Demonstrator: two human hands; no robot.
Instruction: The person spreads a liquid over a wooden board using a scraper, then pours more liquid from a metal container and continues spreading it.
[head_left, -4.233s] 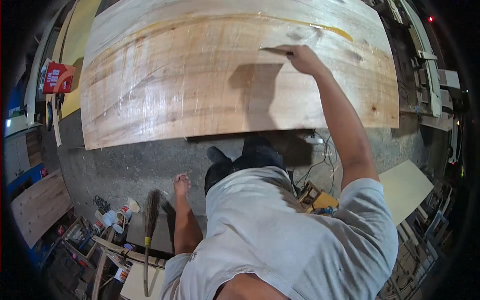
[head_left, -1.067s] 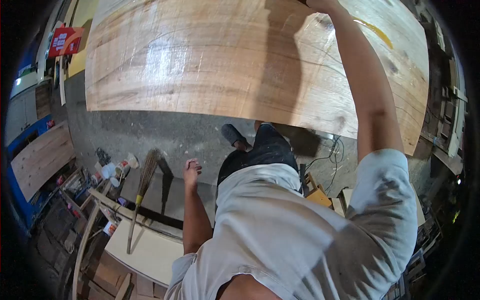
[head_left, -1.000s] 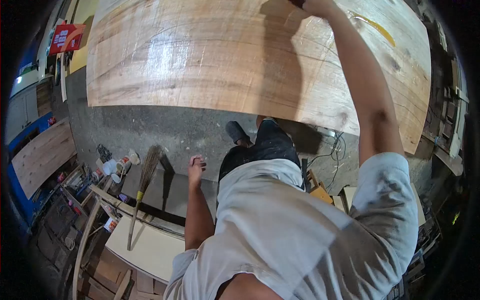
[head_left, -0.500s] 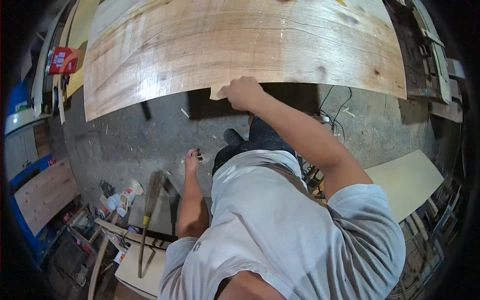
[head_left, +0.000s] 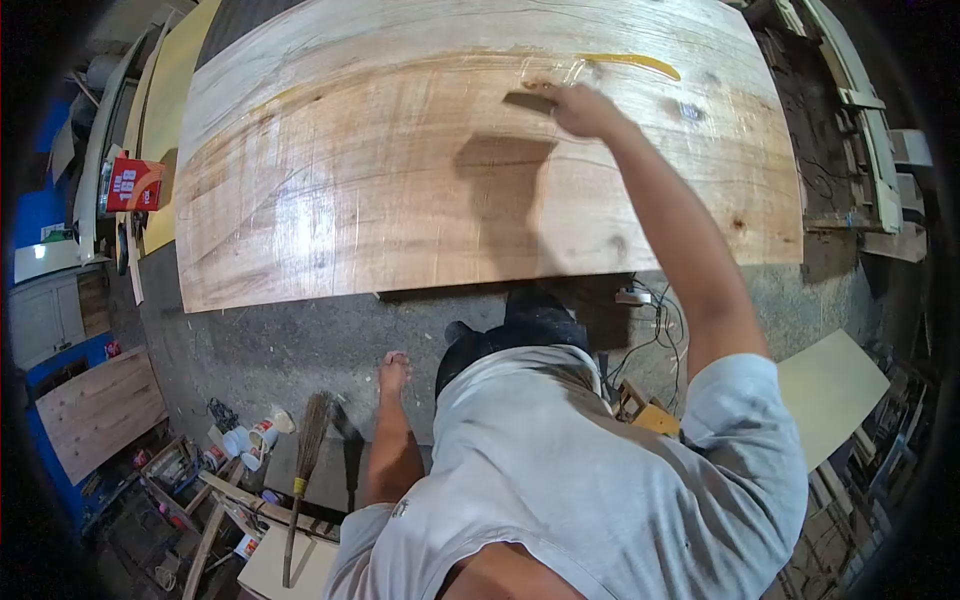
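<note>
My right hand [head_left: 588, 110] is closed around a flat scraper [head_left: 528, 101], holding it over the far half of a large plywood sheet [head_left: 390, 220]. Just beyond the hand, a thick yellow streak of what looks like glue [head_left: 635, 63] curves across the wood. A thin wet shine covers much of the sheet. The shadow of the hand and scraper falls on the near half. Beside my body, above the floor, hangs my left hand [head_left: 395, 371], fingers loosely curled and nothing visible in it.
A red can [head_left: 135, 185] stands left of the sheet. Near my left arm are a broom [head_left: 310, 440] and white buckets [head_left: 262, 435]. Cables [head_left: 660, 320] lie on the floor below the sheet's near edge. A pale board [head_left: 835, 390] is at the right.
My right hand and the scraper have moved from the sheet's near edge out over its far half, beside the yellow streak. More of the sheet shows now. My left hand still hangs low.
</note>
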